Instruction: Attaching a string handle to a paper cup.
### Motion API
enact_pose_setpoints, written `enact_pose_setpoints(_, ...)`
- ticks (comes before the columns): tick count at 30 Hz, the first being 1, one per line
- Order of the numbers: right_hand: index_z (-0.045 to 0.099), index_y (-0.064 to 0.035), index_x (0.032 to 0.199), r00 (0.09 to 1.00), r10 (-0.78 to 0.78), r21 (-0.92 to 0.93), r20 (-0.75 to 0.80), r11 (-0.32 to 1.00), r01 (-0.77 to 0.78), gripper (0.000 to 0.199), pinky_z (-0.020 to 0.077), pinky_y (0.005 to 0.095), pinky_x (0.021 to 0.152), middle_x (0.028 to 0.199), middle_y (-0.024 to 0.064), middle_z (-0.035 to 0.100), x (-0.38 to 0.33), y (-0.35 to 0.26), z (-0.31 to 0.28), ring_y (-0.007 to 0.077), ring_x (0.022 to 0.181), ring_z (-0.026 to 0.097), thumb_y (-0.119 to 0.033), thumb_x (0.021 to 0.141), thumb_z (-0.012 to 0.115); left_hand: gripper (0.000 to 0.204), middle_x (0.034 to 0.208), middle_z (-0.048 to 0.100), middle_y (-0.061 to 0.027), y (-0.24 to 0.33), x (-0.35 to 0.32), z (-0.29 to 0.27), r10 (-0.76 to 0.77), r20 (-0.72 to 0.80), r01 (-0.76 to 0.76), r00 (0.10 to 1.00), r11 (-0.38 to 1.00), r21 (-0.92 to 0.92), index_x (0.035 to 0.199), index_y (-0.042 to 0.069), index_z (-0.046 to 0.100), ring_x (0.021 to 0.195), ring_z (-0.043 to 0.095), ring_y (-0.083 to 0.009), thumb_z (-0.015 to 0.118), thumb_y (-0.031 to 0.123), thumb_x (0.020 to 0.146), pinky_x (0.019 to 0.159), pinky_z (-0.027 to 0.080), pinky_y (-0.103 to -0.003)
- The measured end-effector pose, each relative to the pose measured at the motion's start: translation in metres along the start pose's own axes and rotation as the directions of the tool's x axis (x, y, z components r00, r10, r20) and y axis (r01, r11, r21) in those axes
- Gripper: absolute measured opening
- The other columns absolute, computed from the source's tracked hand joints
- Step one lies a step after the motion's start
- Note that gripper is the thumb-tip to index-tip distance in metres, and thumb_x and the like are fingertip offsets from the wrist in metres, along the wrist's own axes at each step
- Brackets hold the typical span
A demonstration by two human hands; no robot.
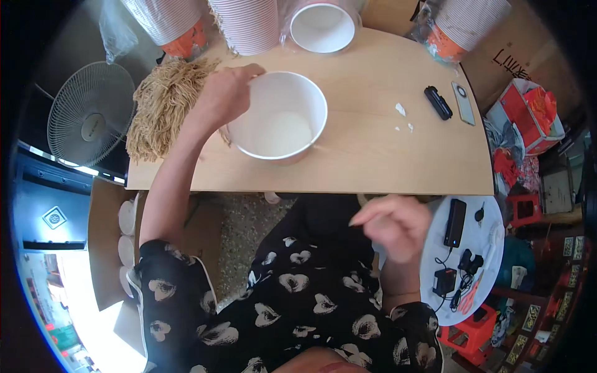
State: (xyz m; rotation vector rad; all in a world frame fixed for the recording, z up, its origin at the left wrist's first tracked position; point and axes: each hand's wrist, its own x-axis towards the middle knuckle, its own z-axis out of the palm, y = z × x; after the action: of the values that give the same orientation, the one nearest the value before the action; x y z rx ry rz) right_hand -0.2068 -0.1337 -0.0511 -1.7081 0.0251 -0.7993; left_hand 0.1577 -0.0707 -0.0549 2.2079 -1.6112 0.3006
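Observation:
A large white paper bucket (pixel 273 146) stands on the wooden table, its mouth turned toward me and its inside bare. My left hand (pixel 227 93) is closed at the bucket's upper left rim, fingers bent over the edge. Just left of that hand lies a thick heap of tan twine strands (pixel 165 105), and a short end of twine shows beside the bucket's left wall. Over my lap, off the table's front edge, my right hand (pixel 398 227) is raised with its fingers bent and blurred; I cannot make out anything in it.
Nested paper buckets (pixel 245 25) stand along the back, beside a wrapped bucket (pixel 323 28). A black tool (pixel 438 103), a phone (pixel 462 103) and white scraps (pixel 400 109) lie on the right. A fan (pixel 92 115) stands left; a round white stool (pixel 435 217) holds chargers.

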Motion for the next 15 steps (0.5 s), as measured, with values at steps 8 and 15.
enact_pose_setpoints(8, 0.065, 0.0038, 0.099, 0.925, -0.157, -0.058, 0.346, 0.980, 0.188, 0.009, 0.0552, 0.0317, 0.059, 0.080, 0.0142, 0.071, 0.018, -0.023, 0.032, 0.0256, 0.065, 0.071, -0.001, 0.090, 0.064, 0.012, 0.093, 0.071, -0.0109, 0.044, 0.074, 0.010, 0.598, 0.122, -0.556, 0.792, 0.790, -0.258, 0.081, 0.003, 0.067, 0.108, 0.065, -0.0328, 0.062, -0.007, 0.080, 0.086, 0.055, -0.039)
enact_pose_setpoints(15, 0.064, 0.0064, 0.102, 0.978, -0.052, -0.080, 0.204, 0.994, 0.070, 0.012, 0.0496, 0.0273, 0.058, 0.074, 0.0086, 0.066, 0.030, -0.004, 0.030, 0.0167, 0.059, 0.062, -0.001, 0.097, 0.057, 0.044, 0.139, 0.058, -0.0128, 0.037, 0.059, 0.004, 0.484, -0.089, -0.488, 0.870, 0.826, -0.282, 0.125, 0.014, 0.067, 0.129, 0.054, -0.0346, 0.065, -0.003, 0.085, 0.104, 0.049, -0.044)
